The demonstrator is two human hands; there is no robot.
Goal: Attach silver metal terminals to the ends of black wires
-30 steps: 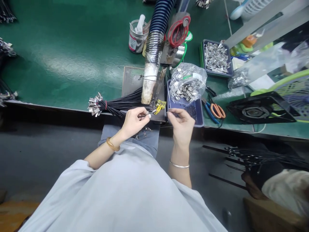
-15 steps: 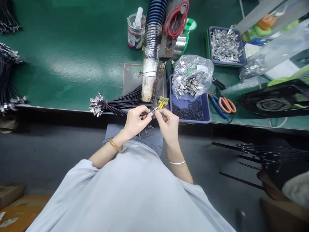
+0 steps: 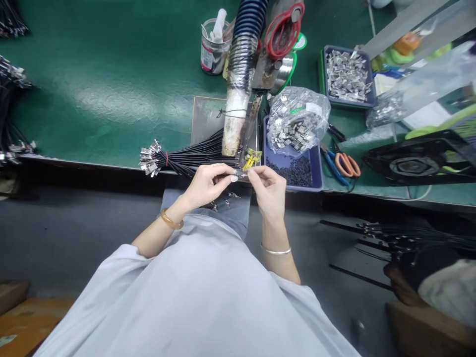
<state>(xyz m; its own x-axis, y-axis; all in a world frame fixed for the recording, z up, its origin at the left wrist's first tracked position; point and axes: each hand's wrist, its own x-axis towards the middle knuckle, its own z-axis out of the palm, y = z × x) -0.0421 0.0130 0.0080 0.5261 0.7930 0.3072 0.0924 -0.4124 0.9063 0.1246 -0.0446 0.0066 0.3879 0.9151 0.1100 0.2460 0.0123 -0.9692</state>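
My left hand and my right hand meet at the table's front edge, fingertips pinched together around a thin black wire end with a small metal terminal. A bundle of black wires with metal terminals on its left end lies on the green table just beyond my left hand. To the right of my right hand stands a blue tray of small black pieces, with a clear bag of metal terminals resting on its far half.
A ribbed blue hose and a solder stand with red wire rise behind the grey work plate. Orange-handled scissors, a second tray of terminals, a glass jar and a black fan lie around. More wire bundles sit far left.
My right hand came from the blue tray leftward to meet my left hand, and both now pinch at the wire end. The camera shifted slightly.
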